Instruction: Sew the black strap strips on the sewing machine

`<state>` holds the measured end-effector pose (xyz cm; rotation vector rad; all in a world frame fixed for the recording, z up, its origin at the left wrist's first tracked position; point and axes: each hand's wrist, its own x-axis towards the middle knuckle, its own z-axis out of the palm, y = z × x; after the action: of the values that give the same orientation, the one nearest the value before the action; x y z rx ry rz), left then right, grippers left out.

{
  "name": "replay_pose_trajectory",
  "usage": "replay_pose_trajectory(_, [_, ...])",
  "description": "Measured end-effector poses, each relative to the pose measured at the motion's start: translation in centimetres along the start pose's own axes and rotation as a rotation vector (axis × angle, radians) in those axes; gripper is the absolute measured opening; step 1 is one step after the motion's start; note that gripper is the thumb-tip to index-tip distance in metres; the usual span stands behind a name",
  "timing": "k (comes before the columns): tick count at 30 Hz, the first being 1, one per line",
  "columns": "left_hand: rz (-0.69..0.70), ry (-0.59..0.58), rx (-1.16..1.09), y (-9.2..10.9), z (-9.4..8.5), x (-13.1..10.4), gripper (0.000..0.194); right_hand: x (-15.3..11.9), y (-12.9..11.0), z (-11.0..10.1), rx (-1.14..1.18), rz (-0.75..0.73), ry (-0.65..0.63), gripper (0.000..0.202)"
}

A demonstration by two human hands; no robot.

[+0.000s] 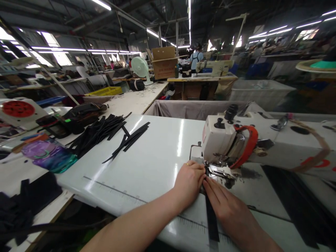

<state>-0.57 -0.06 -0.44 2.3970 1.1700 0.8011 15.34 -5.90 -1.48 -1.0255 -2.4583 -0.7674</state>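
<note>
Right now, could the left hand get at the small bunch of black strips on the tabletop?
Likely yes: nothing visible stands between the left hand and the small bunch, though it's busy at the sewing machine.

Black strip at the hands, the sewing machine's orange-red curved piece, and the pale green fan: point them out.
Black strip (212, 224): head view, on its lower stretch.
Orange-red curved piece (253, 140): head view, on its bend.
Pale green fan (140, 67): head view, on its round head.
</note>
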Motion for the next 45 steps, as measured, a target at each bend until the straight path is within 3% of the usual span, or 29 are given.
replay_pose_trajectory(29, [-0.007, -0.092, 0.24, 0.2, -0.1, 0.8, 0.022, 0.6, 0.2, -0.1, 0.086, 0.087, 0.024, 0.043])
replay_pose_trajectory(37, [0.039, -0.025, 0.185, -0.1, 0.2, 0.9, 0.024, 0.7, 0.5, -0.1, 0.13, 0.13, 0.007, 0.042])
replay_pose_trajectory(45, [0.019, 0.027, 0.101, -0.7, 0.6, 0.9, 0.021, -0.4, 2.0, 0.1, 0.388, 0.179, -0.031, 0.031])
